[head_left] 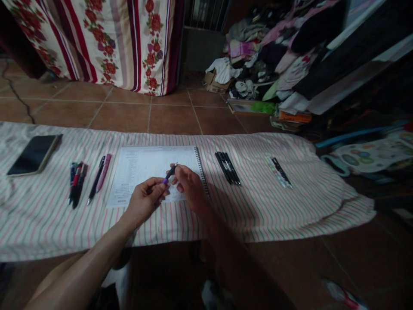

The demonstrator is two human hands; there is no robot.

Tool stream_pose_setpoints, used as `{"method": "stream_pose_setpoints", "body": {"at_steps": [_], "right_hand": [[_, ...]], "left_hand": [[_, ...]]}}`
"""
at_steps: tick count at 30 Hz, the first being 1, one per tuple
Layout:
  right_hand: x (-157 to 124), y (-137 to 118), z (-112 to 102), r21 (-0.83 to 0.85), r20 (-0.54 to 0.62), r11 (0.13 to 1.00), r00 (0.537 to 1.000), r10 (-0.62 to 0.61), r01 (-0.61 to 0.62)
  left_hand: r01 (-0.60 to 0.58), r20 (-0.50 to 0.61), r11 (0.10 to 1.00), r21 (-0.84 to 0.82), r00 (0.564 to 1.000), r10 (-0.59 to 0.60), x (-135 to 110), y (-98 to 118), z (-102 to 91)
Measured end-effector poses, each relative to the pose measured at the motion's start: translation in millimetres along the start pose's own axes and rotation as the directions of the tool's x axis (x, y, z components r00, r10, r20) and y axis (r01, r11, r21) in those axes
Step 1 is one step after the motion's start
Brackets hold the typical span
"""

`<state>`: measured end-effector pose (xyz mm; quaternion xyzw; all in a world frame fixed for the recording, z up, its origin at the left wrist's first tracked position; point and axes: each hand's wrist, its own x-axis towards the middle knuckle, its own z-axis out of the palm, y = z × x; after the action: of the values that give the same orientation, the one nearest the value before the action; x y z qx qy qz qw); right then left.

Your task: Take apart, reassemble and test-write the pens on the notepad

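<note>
A pen (171, 172) with a dark barrel and a purple lower end is tilted above the open spiral notebook (161, 155). My left hand (146, 196) pinches its purple end between thumb and fingers. At the pen's upper, dark end, the curled fingers of my right hand (190, 185) close around it near the tip. Under both hands lies the notebook's page, with printed text at its left side and a black spiral along the right edge.
Left of the notebook lie a pink pen (103, 173), a black pen (96, 181), a cluster of pens (77, 184) and a phone (34, 155). To the right are several black pens (227, 168) and two more pens (279, 172). Striped cloth (193, 224) covers the table; clothes (258, 51) are piled beyond.
</note>
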<state>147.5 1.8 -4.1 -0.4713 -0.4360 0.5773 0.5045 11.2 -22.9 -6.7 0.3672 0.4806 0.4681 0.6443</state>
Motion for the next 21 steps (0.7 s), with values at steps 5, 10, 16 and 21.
{"method": "stream_pose_setpoints", "body": {"at_steps": [5, 10, 16, 21], "right_hand": [[0, -1, -4, 0.051, 0.075, 0.999, 0.997, -0.010, 0.007], [2, 5, -6, -0.035, 0.038, 0.999, 0.999, -0.010, 0.011], [5, 11, -1, -0.081, -0.073, 0.997, 0.997, 0.014, -0.020], [1, 3, -2, 0.056, 0.054, 0.998, 0.998, 0.027, -0.030]], "left_hand": [[0.018, 0.034, 1.000, 0.013, 0.999, -0.019, -2, 3, 0.3], [0.016, 0.024, 1.000, 0.017, 1.000, -0.016, 0, 0, -1.6], [0.026, 0.008, 0.999, 0.019, 1.000, -0.026, 2, -3, -1.8], [0.026, 0.031, 1.000, -0.004, 0.999, -0.026, 1, 0, -0.5]]}}
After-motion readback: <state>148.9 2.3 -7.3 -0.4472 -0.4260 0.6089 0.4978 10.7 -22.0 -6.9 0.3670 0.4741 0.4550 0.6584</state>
